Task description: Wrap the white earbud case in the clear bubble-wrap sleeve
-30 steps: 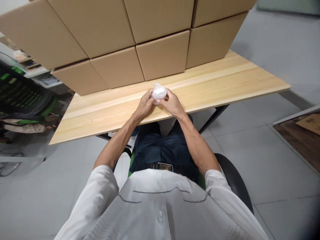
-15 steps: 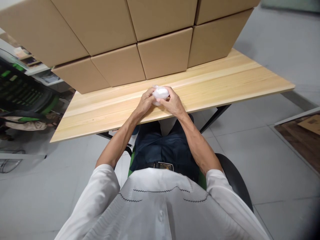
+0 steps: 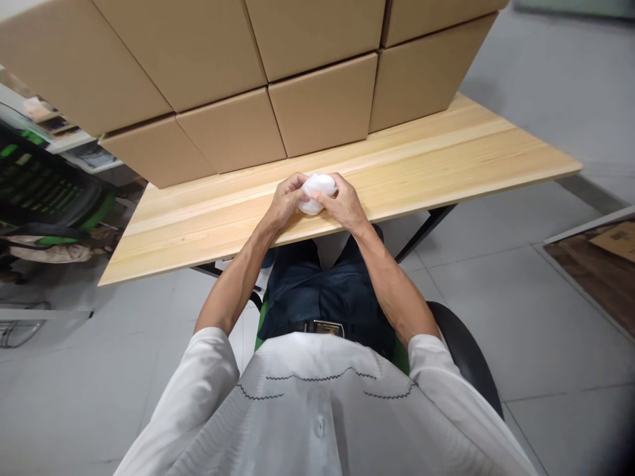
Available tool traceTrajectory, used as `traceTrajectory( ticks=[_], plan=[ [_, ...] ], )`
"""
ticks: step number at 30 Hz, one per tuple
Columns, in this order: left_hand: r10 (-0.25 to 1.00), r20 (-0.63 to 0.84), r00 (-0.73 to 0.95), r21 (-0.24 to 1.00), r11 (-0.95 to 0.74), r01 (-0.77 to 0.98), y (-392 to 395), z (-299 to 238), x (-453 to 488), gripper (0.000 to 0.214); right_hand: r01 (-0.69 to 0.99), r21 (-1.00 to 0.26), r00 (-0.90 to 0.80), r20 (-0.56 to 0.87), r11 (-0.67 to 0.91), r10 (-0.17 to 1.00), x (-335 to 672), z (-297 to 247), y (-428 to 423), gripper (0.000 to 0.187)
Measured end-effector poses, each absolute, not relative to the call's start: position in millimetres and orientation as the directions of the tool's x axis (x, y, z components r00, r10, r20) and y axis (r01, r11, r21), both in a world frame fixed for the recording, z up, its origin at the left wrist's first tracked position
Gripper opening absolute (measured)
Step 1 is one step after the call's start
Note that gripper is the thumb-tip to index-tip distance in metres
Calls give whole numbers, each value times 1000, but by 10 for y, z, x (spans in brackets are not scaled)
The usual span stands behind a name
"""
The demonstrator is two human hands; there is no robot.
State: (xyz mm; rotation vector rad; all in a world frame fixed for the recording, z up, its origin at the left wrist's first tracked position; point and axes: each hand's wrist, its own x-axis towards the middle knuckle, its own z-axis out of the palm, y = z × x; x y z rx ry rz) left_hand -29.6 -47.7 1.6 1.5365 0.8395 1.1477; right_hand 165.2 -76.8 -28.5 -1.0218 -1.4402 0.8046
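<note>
A small white rounded bundle point(image 3: 316, 190), apparently in thin, crinkled, translucent wrapping, is between both hands just above the wooden tabletop point(image 3: 426, 172). On its left side, my left hand point(image 3: 288, 198) is closed, thumb and fingers gripping the wrapping. My right hand point(image 3: 344, 201) is closed around the right side, its thumb pressed across the front. The fingers partly cover the bundle, and what is inside the wrapping cannot be made out.
Behind the hands, a stack of brown cardboard boxes point(image 3: 325, 102) lines the back of the table. A green and black chair point(image 3: 44, 185) stands at the left. On the floor at right lies a flat cardboard piece point(image 3: 618, 239).
The wrapping now bulges lower and further left between my hands. My left hand has shifted slightly left, while my right hand keeps its hold.
</note>
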Motion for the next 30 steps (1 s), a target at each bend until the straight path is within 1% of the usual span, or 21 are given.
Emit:
traceTrajectory(
  ticks=[5,7,10,14,18,21,25,30],
  plan=[
    [918,266,295,962,-270,-26,-407,-52,-308,27,161,-918,55,376,363,925,1646,-290,-725,50],
    [912,283,296,957,-287,-32,-392,-77,-315,34,169,-916,52,378,364,925,1638,-288,-723,49],
    [903,322,284,944,-330,-22,-405,-86,-320,51,206,-906,38,385,370,922,1620,-292,-732,47],
    [896,365,252,925,-380,13,-448,-51,-296,65,313,-870,31,411,382,911,1590,-299,-720,45],
    [895,406,186,909,-416,19,-451,-31,-266,74,444,-787,-29,466,429,884,1554,-259,-687,45],
    [905,394,163,914,-404,31,-428,-54,-271,74,519,-728,-84,479,449,874,1522,-209,-677,45],
    [904,402,143,913,-407,7,-370,-116,-291,68,547,-692,-136,481,470,866,1463,-164,-701,43],
    [929,362,76,932,-363,3,-283,-196,-285,59,570,-694,-100,472,439,876,1373,-189,-702,41]
  ],
)
